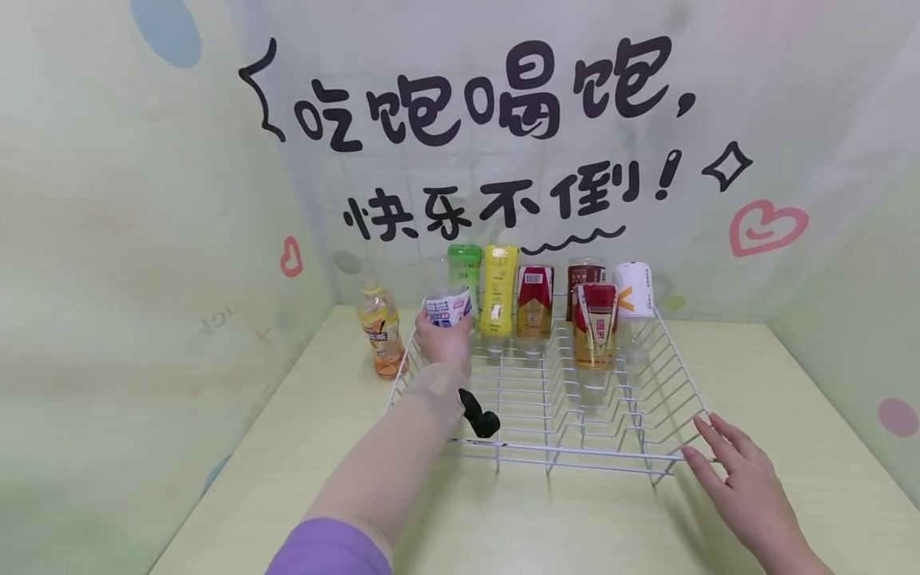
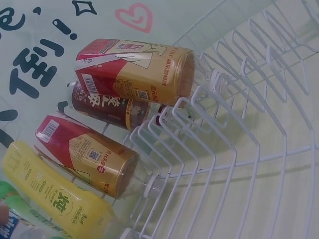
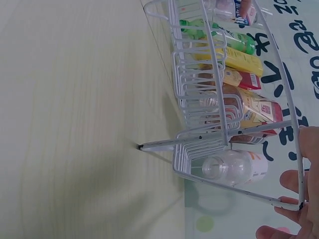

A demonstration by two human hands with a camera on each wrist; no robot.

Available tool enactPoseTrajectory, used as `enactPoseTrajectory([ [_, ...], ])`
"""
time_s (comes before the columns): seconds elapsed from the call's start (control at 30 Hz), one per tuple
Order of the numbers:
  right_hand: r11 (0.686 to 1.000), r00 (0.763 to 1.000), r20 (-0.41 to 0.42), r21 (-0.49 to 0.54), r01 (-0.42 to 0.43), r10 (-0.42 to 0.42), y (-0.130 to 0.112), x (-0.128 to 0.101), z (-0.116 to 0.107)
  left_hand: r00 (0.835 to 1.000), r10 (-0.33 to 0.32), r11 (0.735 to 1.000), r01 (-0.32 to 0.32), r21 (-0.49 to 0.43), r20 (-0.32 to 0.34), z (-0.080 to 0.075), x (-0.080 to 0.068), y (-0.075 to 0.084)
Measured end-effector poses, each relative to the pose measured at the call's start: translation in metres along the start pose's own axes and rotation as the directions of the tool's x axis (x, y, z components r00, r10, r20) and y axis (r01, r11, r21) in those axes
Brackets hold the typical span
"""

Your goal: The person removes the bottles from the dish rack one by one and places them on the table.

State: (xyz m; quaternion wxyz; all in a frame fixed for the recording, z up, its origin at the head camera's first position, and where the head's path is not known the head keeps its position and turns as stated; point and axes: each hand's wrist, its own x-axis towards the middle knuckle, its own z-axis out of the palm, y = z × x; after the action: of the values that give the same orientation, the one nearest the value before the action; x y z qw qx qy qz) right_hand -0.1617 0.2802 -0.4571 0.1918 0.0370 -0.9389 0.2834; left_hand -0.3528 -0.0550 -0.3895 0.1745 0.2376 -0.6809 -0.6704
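My left hand (image 1: pixel 447 342) grips a clear bottle with a white and blue label (image 1: pixel 449 307) at the back left of the white wire rack (image 1: pixel 596 452). Its lower part is hidden behind the hand. Beside it, a green bottle (image 1: pixel 465 267), a yellow bottle (image 1: pixel 499 291) and a red and gold bottle (image 1: pixel 535 302) stand upside down in the rack. My right hand (image 1: pixel 747 487) rests at the rack's front right corner. Its fingers (image 3: pixel 289 179) extend past the rim wire, fairly straight, with the thumb against the front side.
An upright bottle of orange drink (image 1: pixel 382 334) stands on the table (image 1: pixel 287 447) left of the rack. Farther right in the rack are another red and gold bottle (image 1: pixel 595 327), a dark brown bottle (image 1: pixel 580 275) and a white-labelled clear bottle (image 1: pixel 634 343). Printed curtains enclose the table.
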Motion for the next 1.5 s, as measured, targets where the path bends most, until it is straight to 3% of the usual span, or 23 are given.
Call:
enactPoseTrajectory([
  [0.37,1.000,1.000,-0.008,0.004,-0.001,0.001,0.001,-0.001,0.000,0.997,0.044,0.998,-0.046,0.031,0.058,0.003,-0.002,0.008],
  [0.53,1.000,1.000,-0.007,0.001,-0.003,0.003,0.001,-0.002,-0.001,0.987,0.129,0.988,-0.137,0.077,0.100,0.006,-0.002,0.015],
  [0.7,1.000,1.000,-0.005,0.002,-0.006,0.006,0.001,-0.002,-0.001,0.961,0.212,0.956,-0.241,0.165,0.179,0.005,-0.006,0.026],
  [0.8,1.000,1.000,-0.004,-0.001,-0.008,0.008,0.001,-0.002,-0.002,0.935,0.252,0.919,-0.311,0.241,0.249,0.004,-0.009,0.032],
  [1.0,1.000,1.000,0.007,-0.012,-0.012,0.012,0.000,-0.002,-0.003,0.861,0.308,0.811,-0.460,0.362,0.404,-0.004,-0.012,0.040],
  [1.23,1.000,1.000,0.013,-0.013,-0.006,0.006,-0.001,0.000,-0.006,0.790,0.288,0.702,-0.559,0.441,0.541,-0.014,-0.017,0.040],
  [1.5,0.999,0.999,0.004,-0.026,0.032,-0.032,-0.001,0.003,-0.009,0.702,0.306,0.536,-0.685,0.493,0.643,-0.028,-0.023,0.038],
])
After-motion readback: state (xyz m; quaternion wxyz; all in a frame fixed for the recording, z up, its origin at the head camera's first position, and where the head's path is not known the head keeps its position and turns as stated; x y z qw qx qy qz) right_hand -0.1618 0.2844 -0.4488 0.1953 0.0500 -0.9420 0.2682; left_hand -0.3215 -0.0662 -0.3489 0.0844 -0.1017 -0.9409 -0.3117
